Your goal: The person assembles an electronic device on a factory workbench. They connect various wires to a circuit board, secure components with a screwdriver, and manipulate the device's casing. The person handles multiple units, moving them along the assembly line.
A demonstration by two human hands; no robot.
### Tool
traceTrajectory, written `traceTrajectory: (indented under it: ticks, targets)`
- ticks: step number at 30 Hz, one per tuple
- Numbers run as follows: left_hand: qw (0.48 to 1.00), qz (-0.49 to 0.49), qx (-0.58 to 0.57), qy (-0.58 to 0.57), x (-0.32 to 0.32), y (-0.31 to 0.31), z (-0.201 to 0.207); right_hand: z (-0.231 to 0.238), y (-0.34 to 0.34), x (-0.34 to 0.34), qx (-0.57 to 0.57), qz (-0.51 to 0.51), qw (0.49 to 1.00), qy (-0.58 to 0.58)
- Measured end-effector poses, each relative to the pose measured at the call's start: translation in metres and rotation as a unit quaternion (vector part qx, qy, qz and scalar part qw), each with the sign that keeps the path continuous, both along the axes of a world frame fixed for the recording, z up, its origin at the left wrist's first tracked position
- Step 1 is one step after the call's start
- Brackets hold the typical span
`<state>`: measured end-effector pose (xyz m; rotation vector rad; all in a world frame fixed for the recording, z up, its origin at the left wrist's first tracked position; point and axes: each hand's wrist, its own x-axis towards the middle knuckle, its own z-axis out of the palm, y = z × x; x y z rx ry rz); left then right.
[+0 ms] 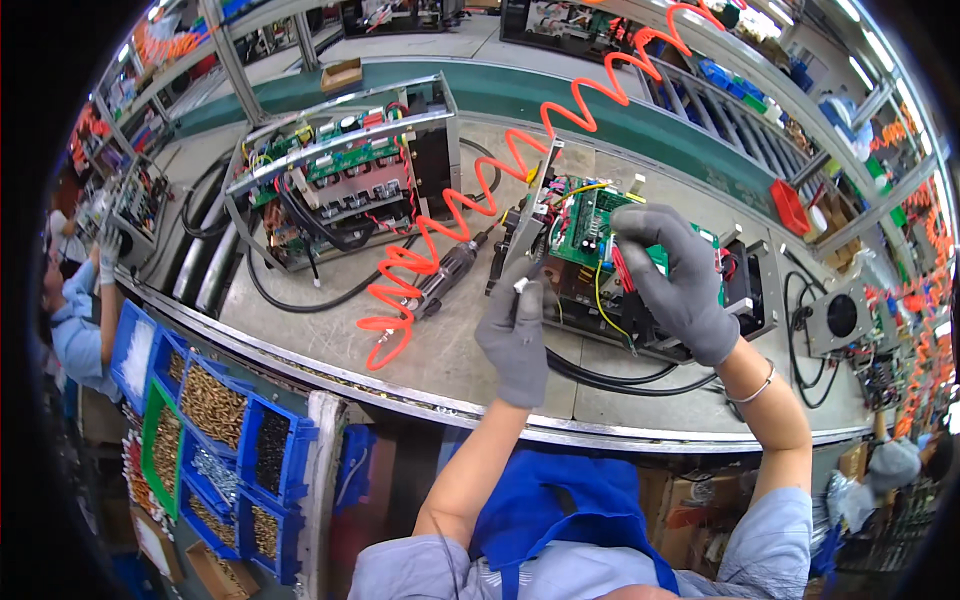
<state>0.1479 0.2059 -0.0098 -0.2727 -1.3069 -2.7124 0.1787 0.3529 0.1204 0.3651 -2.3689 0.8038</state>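
My left hand [514, 345], in a grey glove, pinches a small white piece [521, 285] between thumb and fingers. It is beside the upright metal end panel [528, 225] of an open-framed electrical unit. My right hand [685, 285], also gloved in grey, is over that unit's green circuit board [580, 225]. Its fingers curl against what look like red wires [624, 268], partly covered by the glove. From the board a yellow-green wire [600, 290] hangs down the unit's near side. Left of the panel, a power screwdriver [455, 275] lies on the metal bench.
A coiled orange hose [480, 178] stretches over the bench. Another open unit [335, 175] stands to the left. Black cable [620, 384] runs along the near side. Blue and green bins of screws [213, 405] sit lower left. Beyond them is a co-worker's sleeve [78, 325].
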Motion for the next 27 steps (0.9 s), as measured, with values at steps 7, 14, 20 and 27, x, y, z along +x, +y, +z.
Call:
traceTrajectory:
  ticks: [7, 14, 20, 27]
  targets:
    - [0.935, 0.096, -0.247, 0.237, -0.025, -0.017, 0.008, -0.017, -0.034, 0.025, 0.142, -0.018, 0.984, 0.102]
    - [0.700, 0.239, -0.490, 0.462, -0.041, -0.043, 0.042, -0.030, -0.064, 0.018, 0.201, -0.110, 0.968, 0.103]
    - [0.631, 0.260, -0.540, 0.492, -0.062, -0.053, 0.077, -0.069, -0.083, 0.066, 0.073, -0.004, 0.992, 0.102]
    - [0.682, 0.087, -0.525, 0.501, -0.083, -0.024, 0.120, -0.131, -0.082, 0.121, -0.046, -0.027, 0.998, -0.022]
